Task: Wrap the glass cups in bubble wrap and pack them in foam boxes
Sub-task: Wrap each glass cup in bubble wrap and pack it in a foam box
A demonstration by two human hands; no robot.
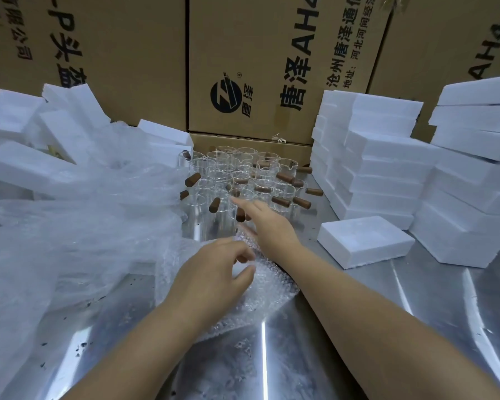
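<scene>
Shiny metal worktop [416,313] is carrying everything, cardboard boxes [257,53] standing behind. Loose plastic film [84,226] is spreading at left; foam boxes [387,157] are sitting stacked at right. Glass cups [223,166] are standing clustered mid-back. Bubble wrap [266,287] is lying before them under the left hand [214,269], its grip curled, hold unclear. The right hand [267,223] is reaching at the nearest cups, grip open and empty.

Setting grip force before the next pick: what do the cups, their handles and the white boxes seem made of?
The cups look like clear glass: see-through, with bright rims. Their handles are matte brown, probably wood. The white boxes look like matte, grainy foam, likely polystyrene.
</scene>
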